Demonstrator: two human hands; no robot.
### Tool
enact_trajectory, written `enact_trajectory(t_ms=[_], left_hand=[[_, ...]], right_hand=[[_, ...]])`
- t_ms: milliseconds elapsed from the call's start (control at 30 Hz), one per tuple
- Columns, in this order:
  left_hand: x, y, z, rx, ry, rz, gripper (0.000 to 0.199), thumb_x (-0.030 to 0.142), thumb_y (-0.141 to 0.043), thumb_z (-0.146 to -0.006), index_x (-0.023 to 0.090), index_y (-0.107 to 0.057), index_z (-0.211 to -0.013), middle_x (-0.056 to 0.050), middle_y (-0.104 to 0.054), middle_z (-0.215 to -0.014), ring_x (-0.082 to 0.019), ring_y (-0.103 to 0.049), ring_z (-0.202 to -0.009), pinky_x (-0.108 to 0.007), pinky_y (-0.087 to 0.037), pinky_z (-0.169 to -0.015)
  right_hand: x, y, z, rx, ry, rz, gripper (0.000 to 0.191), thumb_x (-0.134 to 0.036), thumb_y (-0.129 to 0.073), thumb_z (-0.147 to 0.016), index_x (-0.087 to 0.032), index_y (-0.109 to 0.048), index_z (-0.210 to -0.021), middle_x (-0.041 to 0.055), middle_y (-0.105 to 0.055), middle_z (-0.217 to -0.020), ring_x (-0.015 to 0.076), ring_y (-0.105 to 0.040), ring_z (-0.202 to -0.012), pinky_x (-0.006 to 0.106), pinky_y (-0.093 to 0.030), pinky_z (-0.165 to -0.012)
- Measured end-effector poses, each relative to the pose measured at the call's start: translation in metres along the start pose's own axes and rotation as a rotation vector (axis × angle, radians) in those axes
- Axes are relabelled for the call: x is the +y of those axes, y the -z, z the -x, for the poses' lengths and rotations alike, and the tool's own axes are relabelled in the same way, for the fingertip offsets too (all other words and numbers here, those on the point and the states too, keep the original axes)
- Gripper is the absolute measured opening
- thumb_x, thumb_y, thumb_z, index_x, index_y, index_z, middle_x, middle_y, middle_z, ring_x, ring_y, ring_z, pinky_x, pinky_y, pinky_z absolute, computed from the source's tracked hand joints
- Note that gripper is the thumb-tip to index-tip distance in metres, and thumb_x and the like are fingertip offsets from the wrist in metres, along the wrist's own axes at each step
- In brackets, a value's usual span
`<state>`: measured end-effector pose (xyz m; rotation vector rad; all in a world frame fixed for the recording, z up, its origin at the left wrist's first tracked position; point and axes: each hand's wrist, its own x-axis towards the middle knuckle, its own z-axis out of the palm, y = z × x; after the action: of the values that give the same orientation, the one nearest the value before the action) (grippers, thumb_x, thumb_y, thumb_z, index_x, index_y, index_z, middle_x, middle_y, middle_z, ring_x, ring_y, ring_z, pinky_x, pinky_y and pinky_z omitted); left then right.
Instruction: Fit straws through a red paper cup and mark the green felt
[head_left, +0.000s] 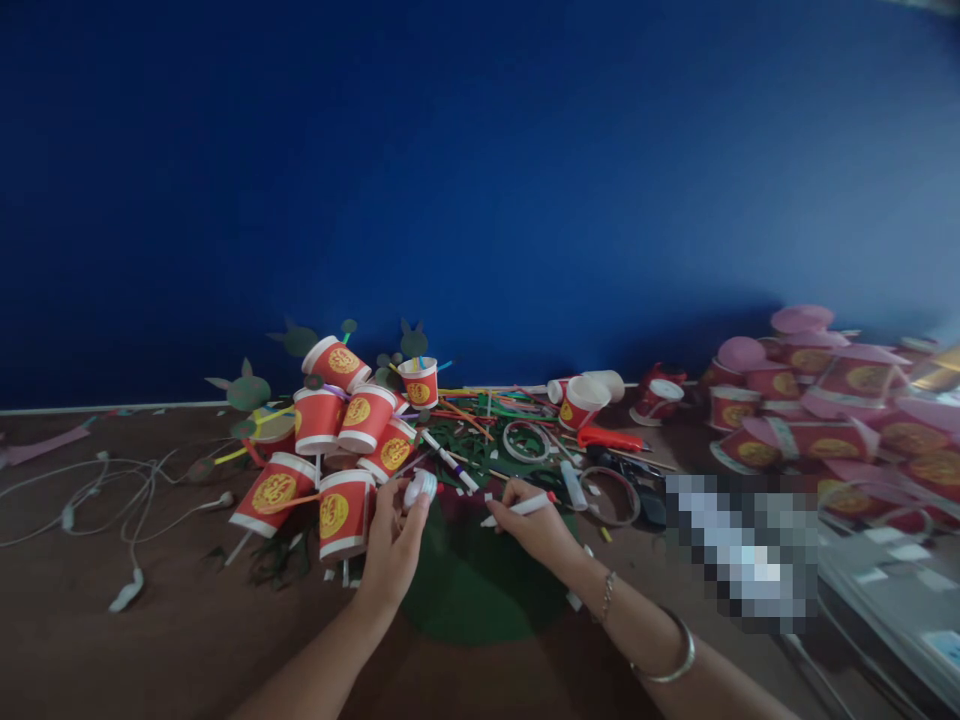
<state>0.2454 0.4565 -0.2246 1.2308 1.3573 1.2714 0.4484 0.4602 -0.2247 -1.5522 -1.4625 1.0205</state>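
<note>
My left hand (395, 545) is closed around a small, rounded white object (421, 487) whose kind I cannot make out. In my right hand (536, 530) is a white marker (528, 505) with a red end, its tip pointing left toward the other hand. Below both hands lies a dark green round sheet (480, 590). Close to my left hand stand red paper cups (346, 512) with yellow emblems, some tilted and piled up. Another marker (450, 460), white with a purple band, rests just beyond the hands.
Coloured sticks (480, 405) and green paper scraps spread behind the hands. An orange-red tool (611, 440), a tape ring (526, 441) and loose cups (585, 400) lie to the right. More cups with pink discs (802, 320) stand far right. White earphones (127, 590) lie left.
</note>
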Motion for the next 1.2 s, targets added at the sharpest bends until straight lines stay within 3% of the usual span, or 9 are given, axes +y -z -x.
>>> enact_trajectory(t_ms=[567,1200], left_hand=[[-0.0020,0.0005,-0.0009,-0.024,0.006,-0.020,0.058,0.065,-0.052,-0.079,0.017,-0.045,-0.111,-0.008,-0.058,-0.100,-0.019,-0.058,-0.078,-0.033,-0.048,-0.070],[-0.0039,0.0002,-0.0027,-0.015,0.023,-0.019,0.062,0.068,-0.053,-0.076,0.017,-0.046,-0.111,-0.008,-0.058,-0.099,-0.020,-0.059,-0.079,-0.034,-0.049,-0.071]], right_hand=[[-0.0024,0.0007,-0.0007,0.018,0.033,0.031,0.026,-0.035,-0.060,-0.076,-0.021,-0.044,-0.061,-0.0002,-0.062,-0.055,0.0145,-0.057,-0.056,0.024,-0.038,-0.054],[0.0012,0.0014,-0.0020,0.053,0.027,0.097,0.019,-0.026,-0.053,-0.068,-0.021,-0.041,-0.055,-0.0023,-0.053,-0.048,0.0107,-0.046,-0.049,0.022,-0.033,-0.050]])
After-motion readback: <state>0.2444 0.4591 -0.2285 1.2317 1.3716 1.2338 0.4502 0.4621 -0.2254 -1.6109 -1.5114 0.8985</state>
